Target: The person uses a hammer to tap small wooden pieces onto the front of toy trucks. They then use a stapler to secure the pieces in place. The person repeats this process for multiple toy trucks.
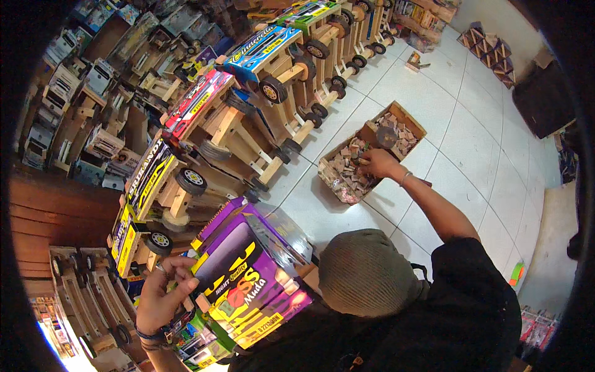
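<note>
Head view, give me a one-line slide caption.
Right hand in a box of small wood pieces, left hand beside a purple printed panel.

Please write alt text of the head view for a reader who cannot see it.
A right hand reaches into an open box of small wooden pieces on a white tiled floor. The left hand is at the edge of a purple printed panel, with a row of wheeled toy trucks beyond it.

Head view: wide fisheye, looking down from above, hands near, tiled floor beyond.
</note>
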`<state>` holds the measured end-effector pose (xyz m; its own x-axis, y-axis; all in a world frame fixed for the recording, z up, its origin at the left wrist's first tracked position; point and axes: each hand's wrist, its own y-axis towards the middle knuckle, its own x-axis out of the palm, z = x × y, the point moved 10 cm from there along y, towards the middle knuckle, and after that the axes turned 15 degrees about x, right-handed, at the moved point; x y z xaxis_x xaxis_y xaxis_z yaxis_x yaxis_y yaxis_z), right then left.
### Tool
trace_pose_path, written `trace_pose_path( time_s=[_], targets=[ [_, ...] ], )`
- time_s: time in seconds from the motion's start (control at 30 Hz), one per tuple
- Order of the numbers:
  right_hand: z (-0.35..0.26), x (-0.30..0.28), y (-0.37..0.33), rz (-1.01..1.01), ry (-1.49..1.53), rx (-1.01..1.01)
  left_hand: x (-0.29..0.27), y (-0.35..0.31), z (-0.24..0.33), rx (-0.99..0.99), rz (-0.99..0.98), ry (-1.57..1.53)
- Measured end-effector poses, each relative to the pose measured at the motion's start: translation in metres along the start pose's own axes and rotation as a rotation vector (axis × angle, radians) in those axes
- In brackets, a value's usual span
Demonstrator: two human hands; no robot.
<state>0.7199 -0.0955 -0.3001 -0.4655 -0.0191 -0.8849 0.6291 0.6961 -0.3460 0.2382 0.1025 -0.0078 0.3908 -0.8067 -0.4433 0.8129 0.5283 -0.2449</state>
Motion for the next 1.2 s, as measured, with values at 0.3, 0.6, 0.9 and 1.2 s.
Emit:
trace_pose_path(
  time_s=[0.3,0.6,0.9,1.2],
  targets=[
    [-0.008,-0.065,-0.064,-0.231,0.516,0.187,-0.002,0.004,0.005,-0.018,-0.094,-0.074],
    [-0.024,-0.089,-0.090,-0.324,0.799,0.235,-0.003,0.013,0.019,-0.001,-0.154,-0.003],
    [-0.003,-0.088,-0.058,0.161,0.268,0.010,0.000,0.012,0.019,-0.018,-0.147,0.082],
    [-0.044,-0.082,-0.091,-0.470,1.040,0.121,-0.008,0.031,0.062,0.163,-0.013,0.435]
  ],
)
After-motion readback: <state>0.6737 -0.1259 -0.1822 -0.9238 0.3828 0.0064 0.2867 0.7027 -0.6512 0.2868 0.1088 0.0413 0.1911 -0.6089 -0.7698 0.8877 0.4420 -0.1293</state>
